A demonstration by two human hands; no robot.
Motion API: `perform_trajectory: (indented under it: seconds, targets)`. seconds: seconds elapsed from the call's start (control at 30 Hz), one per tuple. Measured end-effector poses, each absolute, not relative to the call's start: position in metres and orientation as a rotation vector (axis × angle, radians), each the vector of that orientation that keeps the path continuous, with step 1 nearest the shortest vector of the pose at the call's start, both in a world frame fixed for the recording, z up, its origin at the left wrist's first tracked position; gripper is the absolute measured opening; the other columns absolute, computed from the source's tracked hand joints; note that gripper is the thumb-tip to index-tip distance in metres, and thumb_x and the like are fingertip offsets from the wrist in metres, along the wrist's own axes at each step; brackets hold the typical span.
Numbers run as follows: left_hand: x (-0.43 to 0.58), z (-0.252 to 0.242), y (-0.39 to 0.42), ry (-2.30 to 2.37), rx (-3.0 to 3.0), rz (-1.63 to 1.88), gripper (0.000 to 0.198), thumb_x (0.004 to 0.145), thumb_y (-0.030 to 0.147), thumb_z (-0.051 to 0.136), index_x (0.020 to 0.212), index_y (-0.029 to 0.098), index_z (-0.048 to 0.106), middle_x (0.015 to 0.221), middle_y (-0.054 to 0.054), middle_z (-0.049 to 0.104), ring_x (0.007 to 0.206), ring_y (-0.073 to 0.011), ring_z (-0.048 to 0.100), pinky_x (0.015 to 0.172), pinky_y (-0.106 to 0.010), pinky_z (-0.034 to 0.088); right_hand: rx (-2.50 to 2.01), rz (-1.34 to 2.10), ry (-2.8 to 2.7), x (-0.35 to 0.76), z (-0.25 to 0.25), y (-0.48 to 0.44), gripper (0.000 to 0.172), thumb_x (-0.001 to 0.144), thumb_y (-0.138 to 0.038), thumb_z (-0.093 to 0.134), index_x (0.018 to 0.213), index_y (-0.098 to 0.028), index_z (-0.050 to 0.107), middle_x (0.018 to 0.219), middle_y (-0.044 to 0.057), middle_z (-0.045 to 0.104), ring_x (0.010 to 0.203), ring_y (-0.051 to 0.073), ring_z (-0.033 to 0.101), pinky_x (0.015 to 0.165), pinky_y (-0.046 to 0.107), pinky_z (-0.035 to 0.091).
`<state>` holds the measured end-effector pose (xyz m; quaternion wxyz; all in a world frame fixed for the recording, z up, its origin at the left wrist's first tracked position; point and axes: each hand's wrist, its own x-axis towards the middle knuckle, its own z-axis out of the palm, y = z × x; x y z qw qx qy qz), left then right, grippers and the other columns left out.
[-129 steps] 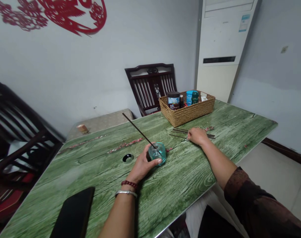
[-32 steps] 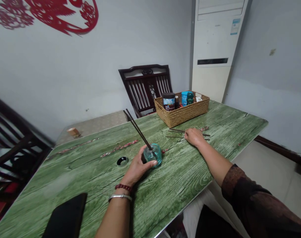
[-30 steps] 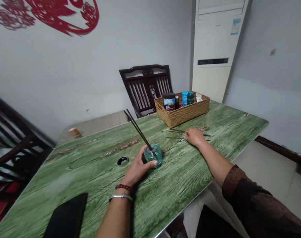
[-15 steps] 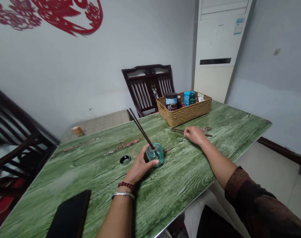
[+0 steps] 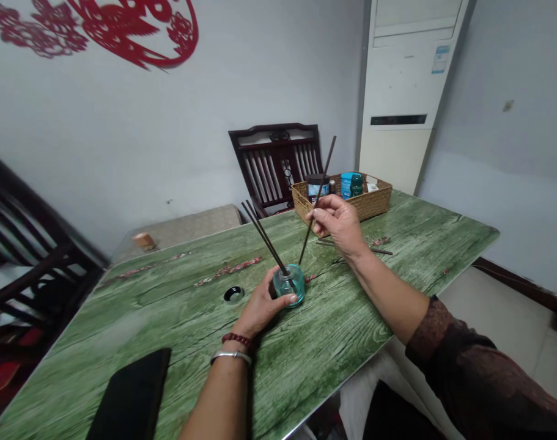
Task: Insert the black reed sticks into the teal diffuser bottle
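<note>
Two thin dark sticks (image 5: 262, 235) already lean from the neck of the squat teal glass bottle (image 5: 289, 286), which stands mid-worktop (image 5: 333, 318) with the left hand (image 5: 260, 308) closed around it in a firm grip. Just to the far right, the right hand (image 5: 335, 225) pinches a third stick (image 5: 323, 183) above the bottle, and a few loose sticks (image 5: 354, 246) remain near the wicker basket (image 5: 374, 198).

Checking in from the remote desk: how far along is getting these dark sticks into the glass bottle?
Done: two dark sticks already stand in the teal glass bottle, which the left hand holds. In hand: the right hand pinches another stick, its lower tip just beside the bottle's neck, not yet in. Left: at least one more stick lies on the green wood-grain table.
</note>
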<state>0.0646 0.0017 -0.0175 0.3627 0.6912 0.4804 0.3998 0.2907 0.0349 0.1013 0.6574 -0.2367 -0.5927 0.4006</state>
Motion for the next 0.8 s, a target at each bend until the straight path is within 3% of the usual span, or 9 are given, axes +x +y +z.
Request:
perform_trajectory:
  seconds: [0.27, 0.47, 0.8]
  targets:
    - [0.067, -0.011, -0.002, 1.223, 1.792, 1.045, 0.080, 0.060, 0.047, 0.085, 0.130, 0.019, 0.057, 0.125, -0.014, 0.069, 0.119, -0.0353, 0.063, 0.109, -0.051, 0.043, -0.521, 0.910, -1.445, 0.248, 0.089, 0.041, 0.024, 0.079, -0.040, 0.070, 0.086, -0.021, 0.058, 0.076, -0.002, 0.068, 0.065, 0.012, 0.065, 0.049, 0.019, 0.049]
    - [0.067, -0.012, -0.001, 1.201, 1.779, 1.061, 0.083, 0.059, 0.048, 0.087, 0.131, 0.019, 0.057, 0.126, -0.014, 0.069, 0.118, -0.0351, 0.063, 0.107, -0.049, 0.044, -0.651, 0.881, -1.539, 0.238, 0.069, 0.046, 0.017, 0.077, -0.032, 0.068, 0.086, -0.020, 0.061, 0.070, -0.003, 0.065, 0.066, 0.013, 0.063, 0.053, 0.021, 0.050]
    - [0.066, -0.013, -0.002, 1.221, 1.775, 1.054, 0.083, 0.060, 0.048, 0.087, 0.132, 0.020, 0.057, 0.128, -0.014, 0.068, 0.121, -0.0351, 0.062, 0.110, -0.051, 0.043, -0.883, 0.605, -1.709, 0.267, 0.046, 0.049, 0.012, 0.081, -0.032, 0.068, 0.082, -0.020, 0.069, 0.075, -0.002, 0.070, 0.071, 0.014, 0.062, 0.071, 0.025, 0.048]
